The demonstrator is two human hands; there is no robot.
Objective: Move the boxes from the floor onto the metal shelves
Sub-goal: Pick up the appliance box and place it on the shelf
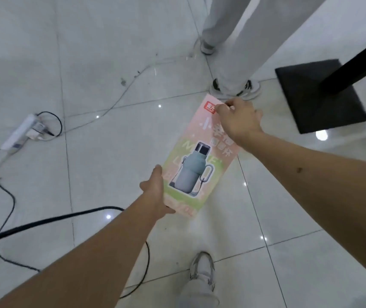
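Observation:
A tall pink and green box (196, 156) with a picture of a blue-grey bottle is held above the white tiled floor, its long side running away from me. My left hand (155, 192) grips its near lower-left edge, thumb on the printed face. My right hand (239, 121) grips the far top end, fingers curled over the edge. No metal shelf is in view.
Another person's legs and shoes (235, 87) stand just beyond the box. A black square base with a post (320, 94) sits at the right. A white power strip (21, 132) and black cables (44, 223) lie on the floor at left. My own shoe (202, 270) is below.

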